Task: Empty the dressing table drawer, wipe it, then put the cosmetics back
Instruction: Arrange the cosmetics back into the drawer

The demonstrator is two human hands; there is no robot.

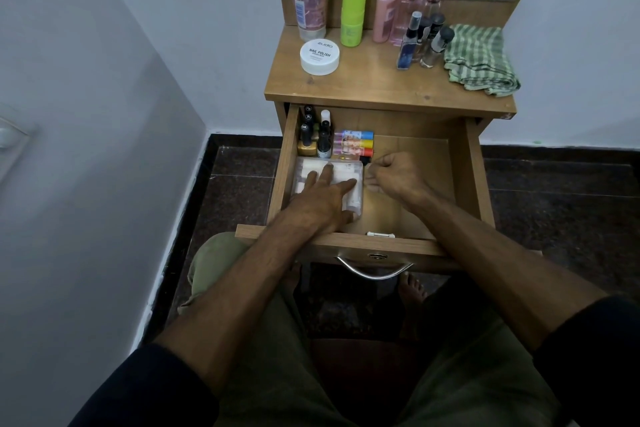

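Note:
The wooden drawer [472,163] is pulled out under the dressing table top. In its left half lies a clear plastic box [311,166], and my left hand [320,196] rests flat on its lid with straight fingers. My right hand [394,175] is beside the box's right edge, fingers curled; what they hold, if anything, is hidden. Behind the box stand small dark nail polish bottles [313,133] and a row of colourful tubes [353,142] lying on their sides. A green checked cloth [479,59] lies folded on the table top at the right.
The table top [374,80] carries a white nail polish remover jar [319,56], a pink tube, two green stick containers, a pink bottle and several perfume sprays. A mirror stands behind them. White walls close in at left; dark tiled floor surrounds the table.

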